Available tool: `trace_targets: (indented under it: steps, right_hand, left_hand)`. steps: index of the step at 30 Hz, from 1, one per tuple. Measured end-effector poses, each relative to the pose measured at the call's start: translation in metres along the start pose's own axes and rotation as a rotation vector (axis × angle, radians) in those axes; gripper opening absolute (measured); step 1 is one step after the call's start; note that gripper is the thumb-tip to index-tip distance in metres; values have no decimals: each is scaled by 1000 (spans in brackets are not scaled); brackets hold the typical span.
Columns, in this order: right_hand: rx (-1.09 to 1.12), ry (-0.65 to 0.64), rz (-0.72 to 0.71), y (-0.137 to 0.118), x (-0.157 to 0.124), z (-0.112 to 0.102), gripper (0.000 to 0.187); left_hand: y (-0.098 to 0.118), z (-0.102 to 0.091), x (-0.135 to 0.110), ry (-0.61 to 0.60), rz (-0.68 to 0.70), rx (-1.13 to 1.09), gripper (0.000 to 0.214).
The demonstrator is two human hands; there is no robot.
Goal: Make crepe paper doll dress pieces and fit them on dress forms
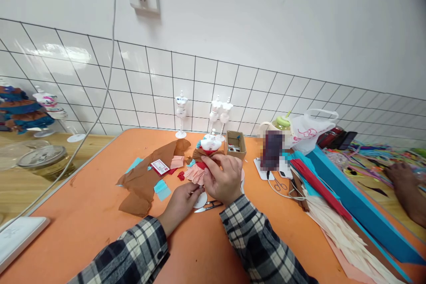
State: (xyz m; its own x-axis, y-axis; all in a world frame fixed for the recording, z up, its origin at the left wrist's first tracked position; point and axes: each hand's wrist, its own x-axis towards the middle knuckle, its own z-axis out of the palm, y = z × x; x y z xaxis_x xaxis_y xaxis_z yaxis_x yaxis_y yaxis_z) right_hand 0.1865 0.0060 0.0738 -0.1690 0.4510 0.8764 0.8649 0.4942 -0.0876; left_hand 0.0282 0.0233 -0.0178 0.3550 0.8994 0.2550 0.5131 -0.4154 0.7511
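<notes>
The small dress form [211, 143] is between my two grips, over the desk [196, 253], and I judge its dressing to be partway along. My right grip [227, 178] is pinched in, thumb and forefinger closed on the paper skirt [195, 174] at the near side of the form; my left grip [183, 198], lower down, is closed to a narrow pinch at what looks like the stem above the round base [200, 201] – my own fingers hide exactly what it has. Done so far: red trim, a brown pleated band and a pink ruffle show in place. I cannot tell whether the pink layer is fixed or goes all the way round, so securing and evening it is probably what is left. Paper for more lies close: a large brown sheet [155, 166] beyond and left of my left grip, blue scraps [162, 190] just left of it, long strips [336, 222] well right of my right grip. Snips [210, 206] lie between my wrists – within reach if an edge wants trimming.
</notes>
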Motion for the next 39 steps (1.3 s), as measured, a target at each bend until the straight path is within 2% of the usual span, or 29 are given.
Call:
trace_targets:
  steps: [8, 14, 16, 20, 23, 27, 31, 36, 39]
  right_hand:
    - [-44, 38, -91, 6, -1, 5, 34]
    - [-10, 9, -105, 9, 1, 3, 37]
    - [24, 65, -109, 8, 3, 1, 35]
    - [80, 259, 0, 2, 9, -9, 27]
    - [85, 274, 123, -2, 15, -16, 23]
    - [119, 272, 270, 5, 19, -21, 4]
    - [159, 262, 322, 18, 18, -19, 6]
    - [110, 250, 186, 26, 13, -13, 30]
    - [53, 235, 131, 27, 10, -10, 36]
  left_hand:
    - [-2, 0, 0, -15, -7, 24, 34]
    - [0, -2, 0, -18, -6, 42, 34]
    - [-2, -4, 0, -5, 5, 85, 34]
    - [-2, -7, -3, 19, 68, 191, 31]
    - [3, -9, -7, 38, 172, 265, 31]
    - [9, -12, -11, 57, 237, 298, 34]
    - [9, -11, -12, 42, 230, 267, 34]
    - [7, -9, -11, 19, 200, 174, 31]
    - [7, -9, -10, 50, 182, 145, 29]
